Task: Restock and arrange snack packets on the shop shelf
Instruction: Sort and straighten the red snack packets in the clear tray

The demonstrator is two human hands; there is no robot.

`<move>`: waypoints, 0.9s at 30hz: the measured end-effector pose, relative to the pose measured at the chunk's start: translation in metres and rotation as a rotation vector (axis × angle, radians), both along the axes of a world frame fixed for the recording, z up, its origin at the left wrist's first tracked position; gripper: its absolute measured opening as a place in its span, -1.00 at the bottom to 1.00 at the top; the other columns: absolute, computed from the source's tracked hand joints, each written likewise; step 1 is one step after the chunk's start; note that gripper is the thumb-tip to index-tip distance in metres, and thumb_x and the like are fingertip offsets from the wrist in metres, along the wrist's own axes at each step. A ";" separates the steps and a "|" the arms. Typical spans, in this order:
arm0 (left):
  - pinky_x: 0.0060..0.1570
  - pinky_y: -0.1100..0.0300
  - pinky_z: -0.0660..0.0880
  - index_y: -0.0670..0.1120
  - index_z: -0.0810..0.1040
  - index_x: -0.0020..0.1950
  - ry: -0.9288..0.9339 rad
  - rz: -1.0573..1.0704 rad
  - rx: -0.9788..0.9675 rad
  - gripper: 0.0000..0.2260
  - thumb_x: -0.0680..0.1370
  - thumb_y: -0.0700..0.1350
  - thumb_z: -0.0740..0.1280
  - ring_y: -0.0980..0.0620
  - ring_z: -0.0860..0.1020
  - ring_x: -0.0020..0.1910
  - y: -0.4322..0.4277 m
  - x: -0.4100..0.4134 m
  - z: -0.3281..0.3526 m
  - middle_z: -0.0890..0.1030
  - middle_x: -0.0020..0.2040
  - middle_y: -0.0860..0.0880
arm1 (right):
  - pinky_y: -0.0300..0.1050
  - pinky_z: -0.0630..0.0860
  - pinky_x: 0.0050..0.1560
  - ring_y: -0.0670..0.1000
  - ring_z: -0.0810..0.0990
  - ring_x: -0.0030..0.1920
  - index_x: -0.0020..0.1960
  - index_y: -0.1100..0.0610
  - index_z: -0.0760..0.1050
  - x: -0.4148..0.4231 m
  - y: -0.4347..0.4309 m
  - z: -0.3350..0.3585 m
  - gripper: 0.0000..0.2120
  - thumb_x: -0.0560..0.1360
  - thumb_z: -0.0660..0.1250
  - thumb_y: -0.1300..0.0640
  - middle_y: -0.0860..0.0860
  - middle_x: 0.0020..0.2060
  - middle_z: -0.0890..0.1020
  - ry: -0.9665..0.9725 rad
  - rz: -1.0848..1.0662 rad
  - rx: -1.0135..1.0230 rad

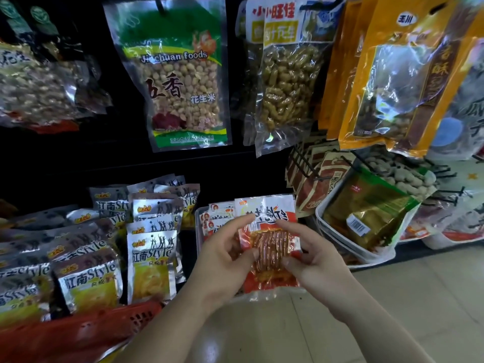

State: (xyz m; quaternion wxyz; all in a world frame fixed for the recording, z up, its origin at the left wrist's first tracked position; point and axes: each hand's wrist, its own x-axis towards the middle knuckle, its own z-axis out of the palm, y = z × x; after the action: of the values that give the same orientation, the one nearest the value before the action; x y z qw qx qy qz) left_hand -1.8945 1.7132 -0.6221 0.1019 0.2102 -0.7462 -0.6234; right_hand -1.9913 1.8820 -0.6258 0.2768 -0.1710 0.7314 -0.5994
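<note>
We hold a red snack packet (269,247) upright in front of us with both hands; its white top bears red lettering and its clear window shows orange-red strips. Our left hand (222,260) grips the packet's left edge, thumb laid on the front and the other fingers curled round behind; our right hand (314,260) pinches the right edge, forefinger and thumb on the front, the rest of the fingers folded behind where we cannot see them. Just behind the packet stands a white tray (197,224) with matching packets (217,218) set on edge in it; whether the held packet touches them we cannot tell. Left of the packet, silver packets (150,260) marked "Style" stand in rows; below and left of it lies a red basket (91,334). Well above the packet hangs a green peanut bag (180,82), with a clear bag of nuts in the shell (288,87) beside it; up and to the right of the packet hang orange bags (392,74). Right of the packet a white basket (320,218) holds a gold bag (366,213) with a barcode label; beneath the packet and our wrists is pale tiled floor (419,297).
</note>
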 end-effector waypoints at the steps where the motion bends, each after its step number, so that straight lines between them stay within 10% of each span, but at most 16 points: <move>1: -0.30 0.42 0.43 0.33 0.46 0.44 -0.003 0.000 0.019 -0.43 0.59 -0.23 0.44 0.19 0.49 -0.38 -0.001 0.001 0.000 0.63 -0.03 0.10 | 0.25 0.68 0.08 0.14 0.70 0.08 0.30 -0.25 0.58 0.001 -0.001 -0.002 -0.36 0.58 0.28 0.49 -0.05 0.20 0.69 0.023 -0.009 0.024; 7: 0.08 -0.11 0.67 0.42 0.54 0.32 -0.141 -0.127 0.044 -0.32 0.53 -0.37 0.46 -0.02 0.72 0.01 -0.007 -0.004 -0.023 0.67 0.16 0.00 | -0.16 0.68 -0.25 -0.09 0.74 -0.06 0.31 -0.01 0.58 -0.001 -0.011 0.004 -0.49 0.60 0.24 0.51 0.06 0.14 0.69 -0.067 -0.191 -0.096; 11: 0.40 0.31 0.33 0.31 0.56 0.35 -0.097 -0.006 -0.368 -0.53 0.52 -0.08 0.53 0.21 0.40 0.42 -0.011 -0.007 -0.028 0.41 0.40 0.24 | -0.25 0.65 -0.28 -0.19 0.72 -0.09 0.33 0.02 0.56 0.004 -0.011 0.007 -0.54 0.62 0.24 0.48 0.01 0.12 0.68 -0.035 -0.161 -0.079; 16: 0.34 0.11 0.52 0.32 0.44 0.48 0.079 -0.075 -0.123 -0.47 0.52 0.14 0.48 0.29 0.50 0.34 0.009 -0.010 -0.017 0.51 0.36 0.30 | -0.08 0.67 0.10 0.00 0.70 0.19 0.49 -0.17 0.43 0.012 -0.017 0.009 -0.32 0.61 0.21 0.50 0.00 0.15 0.73 0.125 0.023 -0.013; 27: 0.08 -0.06 0.68 0.28 0.48 0.30 0.085 -0.043 0.140 -0.52 0.65 -0.32 0.30 0.19 0.66 0.08 -0.024 0.014 -0.010 0.66 0.21 0.10 | -0.11 0.53 0.37 -0.18 0.49 0.42 0.59 -0.30 0.19 0.022 -0.031 0.019 -0.23 0.57 0.47 0.18 -0.17 0.46 0.48 0.340 -0.059 0.055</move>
State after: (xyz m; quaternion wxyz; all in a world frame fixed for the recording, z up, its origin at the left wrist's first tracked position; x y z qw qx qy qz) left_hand -1.8802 1.6894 -0.6324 0.1053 0.1741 -0.7000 -0.6845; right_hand -1.9695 1.8512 -0.6072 0.1362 -0.2407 0.7884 -0.5495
